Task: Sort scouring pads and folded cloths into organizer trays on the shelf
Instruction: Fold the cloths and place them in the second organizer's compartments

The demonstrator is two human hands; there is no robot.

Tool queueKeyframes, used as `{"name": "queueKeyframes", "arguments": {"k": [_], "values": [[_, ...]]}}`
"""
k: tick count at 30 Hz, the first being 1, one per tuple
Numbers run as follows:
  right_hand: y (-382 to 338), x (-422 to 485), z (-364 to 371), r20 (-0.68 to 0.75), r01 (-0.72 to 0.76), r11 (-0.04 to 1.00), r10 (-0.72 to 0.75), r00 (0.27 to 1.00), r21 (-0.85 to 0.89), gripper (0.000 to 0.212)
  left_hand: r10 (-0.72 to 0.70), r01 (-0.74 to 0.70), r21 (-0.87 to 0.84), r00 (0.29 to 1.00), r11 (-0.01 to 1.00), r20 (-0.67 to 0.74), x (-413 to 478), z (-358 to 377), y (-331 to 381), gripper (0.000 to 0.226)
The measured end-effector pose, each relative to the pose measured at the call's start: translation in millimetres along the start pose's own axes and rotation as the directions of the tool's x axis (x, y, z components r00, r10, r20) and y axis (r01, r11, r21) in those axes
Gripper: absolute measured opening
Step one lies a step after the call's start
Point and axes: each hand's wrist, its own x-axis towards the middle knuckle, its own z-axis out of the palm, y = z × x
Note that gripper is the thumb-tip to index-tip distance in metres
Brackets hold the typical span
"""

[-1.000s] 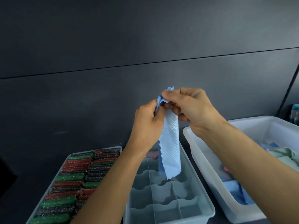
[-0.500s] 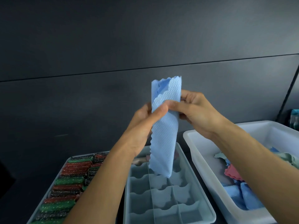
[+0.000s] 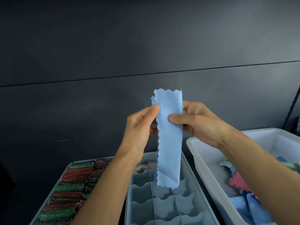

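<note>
Dark grey wall (image 3: 97,46) is filling most of my feed, one thin horizontal seam running across it. A dark shelf surface (image 3: 24,184) is sitting below. At right a white bin (image 3: 204,158) is holding loose cloths: pink (image 3: 240,182), blue (image 3: 253,207), a pale green one further back. The divided organizer tray (image 3: 141,208) is lying centre-bottom with wavy partitions, most near compartments showing bare. Something pale and folded (image 3: 151,165) is sitting in a far compartment, half hidden by the arm. At left, a second tray (image 3: 51,193) is packed with rows of green, red and dark scouring pads (image 3: 69,187). Both arms are reaching up from the bottom edge. The blue cloth (image 3: 168,143), folded into a long narrow strip with a scalloped edge, is hanging upright in the air between the hands. Its lower end is dangling over the tray's far compartments; I cannot tell if it is touching. The left hand (image 3: 138,127) is pinching the strip's left edge near the top, thumb in front. The right hand (image 3: 199,122) is pinching the right side, thumb pressing the front face, fingers curled behind.
</note>
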Motion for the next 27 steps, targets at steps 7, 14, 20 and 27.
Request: {"name": "queueKeyframes", "arguments": {"k": [7,14,20,27], "values": [[1,-3,-2,-0.028,-0.011,0.995,0.009,1.0,-0.104,0.031,-0.093,0.092,-0.038,0.995,0.995,-0.03,1,5,-2,0.031],[10,-6,2,-0.064,-0.008,0.998,0.004,0.998,-0.068,0.025,-0.094,0.092,-0.026,0.991,0.995,-0.093,0,10,-5,0.039],[15,-6,2,-0.077,-0.023,0.999,0.02,0.997,-0.038,0.044,-0.093,0.094,0.006,0.99,0.996,-0.105,1,11,-5,0.045],[10,-5,-1,-0.1,-0.042,0.995,0.032,0.994,-0.095,0.03,-0.151,0.158,0.059,0.983,0.986,-0.107,6,7,-9,0.05]]}}
